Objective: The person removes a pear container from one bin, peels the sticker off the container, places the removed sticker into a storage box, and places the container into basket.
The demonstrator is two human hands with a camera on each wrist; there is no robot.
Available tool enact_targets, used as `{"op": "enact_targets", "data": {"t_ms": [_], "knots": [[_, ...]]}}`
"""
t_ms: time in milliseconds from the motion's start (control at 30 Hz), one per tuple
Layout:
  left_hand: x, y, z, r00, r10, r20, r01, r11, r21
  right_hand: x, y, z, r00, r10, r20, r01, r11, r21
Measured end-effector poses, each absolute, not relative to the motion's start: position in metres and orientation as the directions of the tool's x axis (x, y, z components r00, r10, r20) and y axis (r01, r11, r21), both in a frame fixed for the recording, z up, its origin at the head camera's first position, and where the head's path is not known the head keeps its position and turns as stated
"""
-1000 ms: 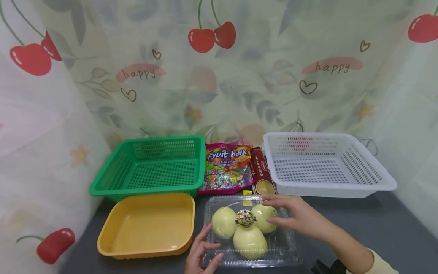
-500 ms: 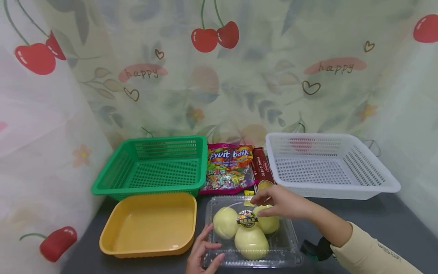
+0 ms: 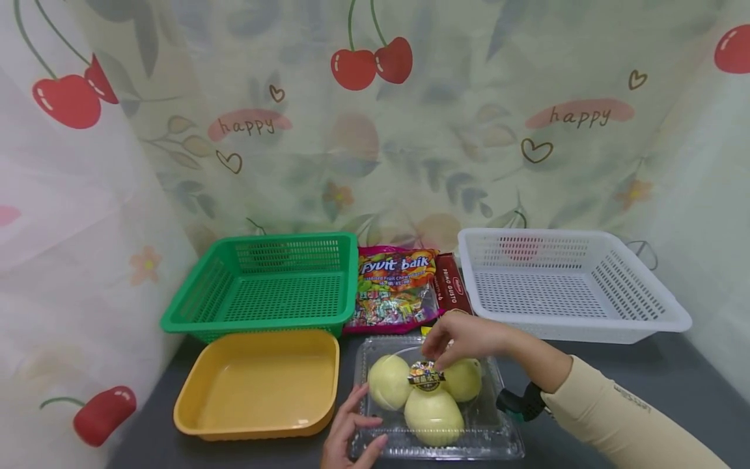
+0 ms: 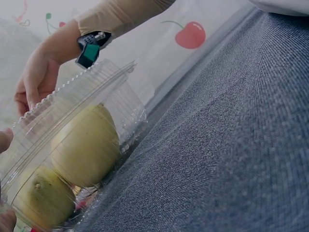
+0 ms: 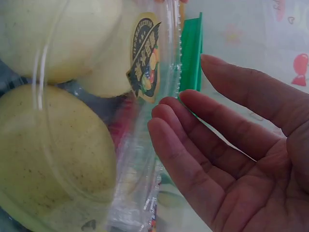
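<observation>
A clear plastic clamshell box lies on the dark table. Inside are three pale yellow, speckled fruits that look like pears. A round dark label sits on the lid. My left hand rests its spread fingers on the box's left side; only some fingertips show in the left wrist view. Above the lid, close to the label, hovers my right hand with fingers loosely bent. In the right wrist view the right hand's fingers stand apart from the thumb, with nothing between them.
Behind the box lie a fruit candy bag and a dark red packet. A green basket and a yellow tray stand left, a white basket right. A patterned curtain hangs at the back.
My right hand has moved left from the box's right side to above the label, its fingers bending more. The left hand and the box stay in place; the head view has shifted slightly.
</observation>
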State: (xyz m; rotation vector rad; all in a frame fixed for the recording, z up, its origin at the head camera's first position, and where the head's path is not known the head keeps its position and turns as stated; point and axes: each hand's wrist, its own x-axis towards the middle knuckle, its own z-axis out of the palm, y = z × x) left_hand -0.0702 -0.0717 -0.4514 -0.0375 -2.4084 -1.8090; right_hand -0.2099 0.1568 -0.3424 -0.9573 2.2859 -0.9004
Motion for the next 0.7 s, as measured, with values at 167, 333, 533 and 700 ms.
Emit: {"op": "enact_targets", "data": {"t_ms": [167, 333, 533, 700], "knots": [[-0.071, -0.072, -0.452, -0.992, -0.049, 0.115, 0.097, 0.281, 0.955, -0.214, 0.151, -0.345, -0.633, -0.742, -0.221, -0.412, 0.564, -0.715], [-0.071, -0.072, -0.454, -0.989, -0.056, 0.139, 0.118, 0.283, 0.952, -0.216, 0.147, -0.347, -0.648, -0.723, -0.240, -0.381, 0.580, -0.721], [-0.070, -0.073, -0.457, -0.976, -0.051, 0.210, 0.184, 0.313, 0.932, -0.221, 0.142, -0.350, -0.631, -0.736, -0.245, -0.380, 0.569, -0.730], [-0.070, -0.073, -0.458, -0.977, -0.049, 0.206, 0.182, 0.302, 0.936, -0.224, 0.141, -0.353, -0.652, -0.708, -0.272, -0.347, 0.598, -0.722]]}}
